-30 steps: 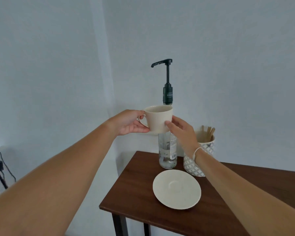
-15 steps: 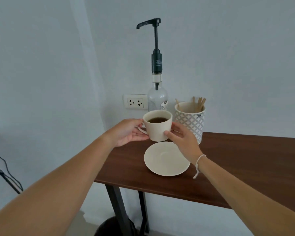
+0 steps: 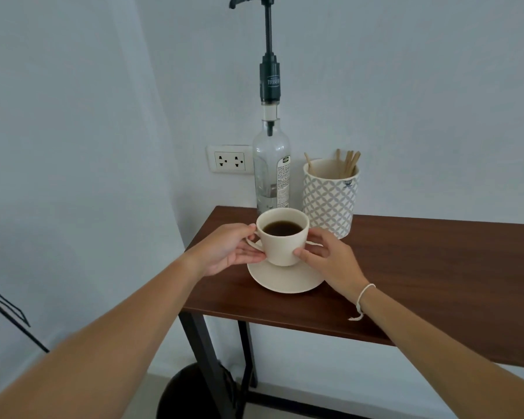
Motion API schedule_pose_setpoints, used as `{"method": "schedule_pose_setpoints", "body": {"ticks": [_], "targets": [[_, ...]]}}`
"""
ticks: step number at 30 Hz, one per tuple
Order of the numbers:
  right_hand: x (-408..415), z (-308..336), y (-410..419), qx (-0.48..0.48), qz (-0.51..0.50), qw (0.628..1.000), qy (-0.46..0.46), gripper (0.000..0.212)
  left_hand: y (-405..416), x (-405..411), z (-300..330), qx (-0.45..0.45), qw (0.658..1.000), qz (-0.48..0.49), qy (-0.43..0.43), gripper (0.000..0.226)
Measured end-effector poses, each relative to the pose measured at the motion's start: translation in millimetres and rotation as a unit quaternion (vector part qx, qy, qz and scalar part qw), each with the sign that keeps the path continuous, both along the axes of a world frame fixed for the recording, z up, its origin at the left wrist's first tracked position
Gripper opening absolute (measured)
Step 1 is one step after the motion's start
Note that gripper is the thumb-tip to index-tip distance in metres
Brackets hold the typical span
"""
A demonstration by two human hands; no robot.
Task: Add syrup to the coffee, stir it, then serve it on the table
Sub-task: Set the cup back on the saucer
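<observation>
A cream cup of dark coffee [image 3: 282,246] is held over the cream saucer [image 3: 285,279] on the brown table [image 3: 421,267]; whether its base touches the saucer is unclear. My left hand [image 3: 227,252] grips the handle on the cup's left side. My right hand [image 3: 327,261] holds the cup's right wall. Behind the cup stands a clear syrup bottle [image 3: 271,170] with a tall black pump [image 3: 270,55]. Just right of the bottle, a patterned white pot [image 3: 329,201] holds several wooden stir sticks [image 3: 347,163].
The table stands against a white wall with a double socket [image 3: 230,161] left of the bottle. The table's left edge is near my left hand. A dark round object [image 3: 191,391] sits on the floor below. Black stand legs [image 3: 3,309] show at far left.
Both hands have lowered the cup from in front of the bottle down to the saucer. The view has tilted down and come closer to the table.
</observation>
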State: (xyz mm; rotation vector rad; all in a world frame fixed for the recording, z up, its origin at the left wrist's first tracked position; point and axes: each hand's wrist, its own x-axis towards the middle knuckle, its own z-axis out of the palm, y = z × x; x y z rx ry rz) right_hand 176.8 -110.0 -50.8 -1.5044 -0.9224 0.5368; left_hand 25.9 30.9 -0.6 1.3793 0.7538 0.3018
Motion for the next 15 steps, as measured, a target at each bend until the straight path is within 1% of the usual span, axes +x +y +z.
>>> {"method": "schedule_pose_setpoints", "body": {"ticks": [8, 15], "targets": [[1.6, -2.3, -2.2, -0.019, 0.013, 1.000, -0.010, 0.047, 1.1, -1.0, -9.3, -0.020, 1.000, -0.017, -0.003, 0.016], [2.7, -4.7, -1.3, -0.011, 0.008, 1.000, -0.012, 0.047, -1.0, -1.9, -8.7, -0.001, 1.000, -0.013, -0.002, 0.019]]}}
